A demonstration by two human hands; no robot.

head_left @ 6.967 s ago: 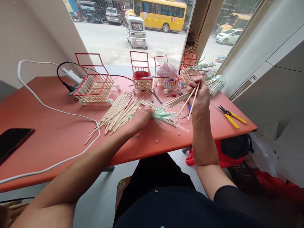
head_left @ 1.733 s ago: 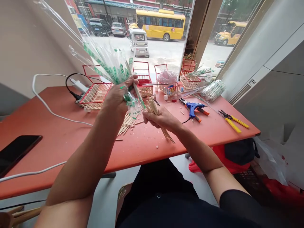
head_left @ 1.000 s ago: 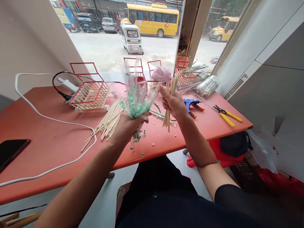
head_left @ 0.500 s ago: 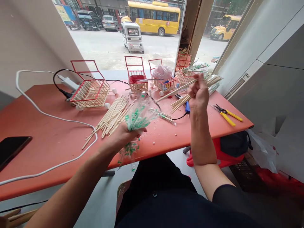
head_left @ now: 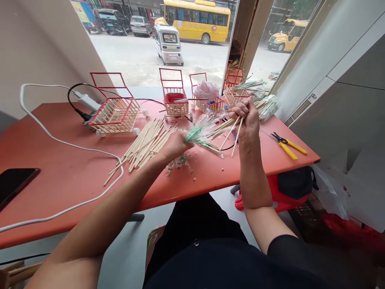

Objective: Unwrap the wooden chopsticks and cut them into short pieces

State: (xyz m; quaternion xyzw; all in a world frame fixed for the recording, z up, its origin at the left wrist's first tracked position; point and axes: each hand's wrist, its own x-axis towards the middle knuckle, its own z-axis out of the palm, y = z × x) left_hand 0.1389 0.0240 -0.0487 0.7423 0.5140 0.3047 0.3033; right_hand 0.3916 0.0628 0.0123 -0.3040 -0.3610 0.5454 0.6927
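My left hand is closed on a bunch of clear plastic wrappers with green print, held low over the orange table. My right hand is closed on a bundle of bare wooden chopsticks, whose ends point left into the wrappers. A loose pile of bare chopsticks lies on the table just left of my left hand. Scraps of wrapper lie under it.
Red-framed model carts built from sticks stand along the table's far edge. Yellow-handled pliers lie at the right. A pack of wrapped chopsticks sits by the window. A white cable and a black phone lie left.
My left hand has moved forward and right with the wrappers, dropping scraps on the table. My right hand has come down and left, so the chopsticks now meet the wrappers.
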